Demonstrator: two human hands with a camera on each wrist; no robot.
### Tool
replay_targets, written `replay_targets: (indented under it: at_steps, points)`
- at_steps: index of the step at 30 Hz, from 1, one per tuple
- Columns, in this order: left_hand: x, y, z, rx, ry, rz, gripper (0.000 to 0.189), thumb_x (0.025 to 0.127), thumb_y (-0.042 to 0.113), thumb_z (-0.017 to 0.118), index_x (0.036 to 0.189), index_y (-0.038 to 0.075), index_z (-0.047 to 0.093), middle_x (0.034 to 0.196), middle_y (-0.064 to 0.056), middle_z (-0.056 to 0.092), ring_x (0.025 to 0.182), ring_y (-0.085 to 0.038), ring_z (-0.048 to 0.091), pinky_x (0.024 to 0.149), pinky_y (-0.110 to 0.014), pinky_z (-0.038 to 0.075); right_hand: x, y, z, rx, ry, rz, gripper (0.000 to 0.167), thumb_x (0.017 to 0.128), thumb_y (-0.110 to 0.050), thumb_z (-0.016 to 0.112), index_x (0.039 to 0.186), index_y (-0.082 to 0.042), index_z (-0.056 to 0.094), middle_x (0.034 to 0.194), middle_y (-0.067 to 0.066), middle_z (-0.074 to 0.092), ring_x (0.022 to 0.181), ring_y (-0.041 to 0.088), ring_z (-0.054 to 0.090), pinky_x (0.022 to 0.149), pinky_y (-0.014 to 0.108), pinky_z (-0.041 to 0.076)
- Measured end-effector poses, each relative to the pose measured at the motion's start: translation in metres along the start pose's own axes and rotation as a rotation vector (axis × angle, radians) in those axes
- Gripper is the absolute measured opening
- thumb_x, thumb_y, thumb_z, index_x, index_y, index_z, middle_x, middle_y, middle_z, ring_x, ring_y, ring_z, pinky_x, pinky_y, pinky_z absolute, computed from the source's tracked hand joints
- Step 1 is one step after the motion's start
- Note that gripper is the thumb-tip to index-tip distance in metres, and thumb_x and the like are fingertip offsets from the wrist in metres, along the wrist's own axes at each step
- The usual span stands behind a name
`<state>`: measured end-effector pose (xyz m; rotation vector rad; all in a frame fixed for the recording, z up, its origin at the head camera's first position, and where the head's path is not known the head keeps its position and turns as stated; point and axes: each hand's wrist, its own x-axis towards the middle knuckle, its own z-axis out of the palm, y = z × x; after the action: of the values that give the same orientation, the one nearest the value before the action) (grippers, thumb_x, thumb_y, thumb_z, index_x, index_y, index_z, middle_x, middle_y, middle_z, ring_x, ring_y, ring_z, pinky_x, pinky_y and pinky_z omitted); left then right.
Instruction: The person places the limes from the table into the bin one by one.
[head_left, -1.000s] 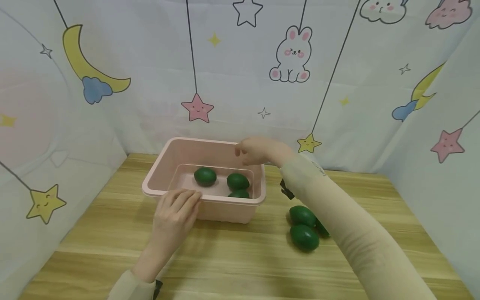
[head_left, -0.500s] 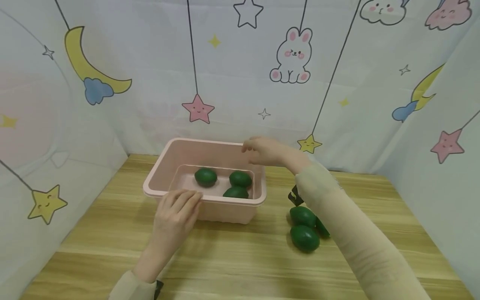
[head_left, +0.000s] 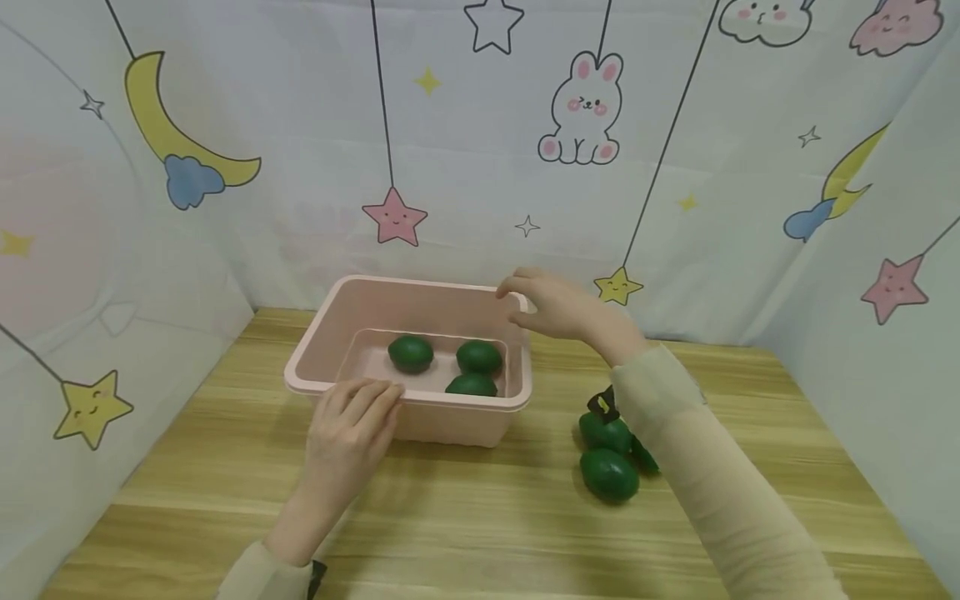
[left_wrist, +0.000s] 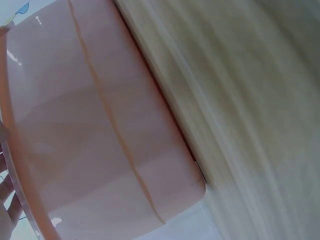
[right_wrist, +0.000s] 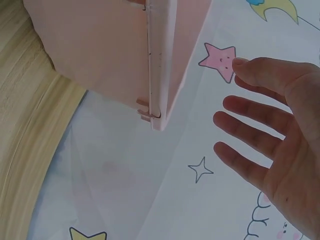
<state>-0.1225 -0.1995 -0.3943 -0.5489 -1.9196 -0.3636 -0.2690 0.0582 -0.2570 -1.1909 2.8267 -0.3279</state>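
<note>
Left hand (head_left: 348,433) flat, fingers straight on pink bin (head_left: 420,292) near rim. Right hand (head_left: 551,304) empty, fingers spread, beside bin's far-right corner. Green fruit (head_left: 607,473) near bench's right edge.

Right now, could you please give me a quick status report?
Left hand resting on bin rim. Right hand open, empty, beside far corner. Three limes inside.

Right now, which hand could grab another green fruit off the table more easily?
Probably the right hand: open, empty, on the side where the loose green fruits lie. The left hand rests on the pink bin.
</note>
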Motion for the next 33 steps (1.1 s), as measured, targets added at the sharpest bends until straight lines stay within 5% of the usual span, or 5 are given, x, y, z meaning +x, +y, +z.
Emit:
replay_targets:
  at_steps: [33]
  points:
    - [0.003,0.001,0.0,-0.004,0.002,0.0,0.024,0.096,0.018,0.054,0.099,0.003,0.073,0.091,-0.01,0.071,0.089,-0.031,0.062,0.079,-0.044,0.047,-0.06,-0.001,0.018,-0.098,0.252,-0.051,0.033,0.091,-0.021,0.064,0.123,-0.013,0.061,0.123,0.003,0.062,0.116,0.025,0.057,0.097,0.043,0.049]
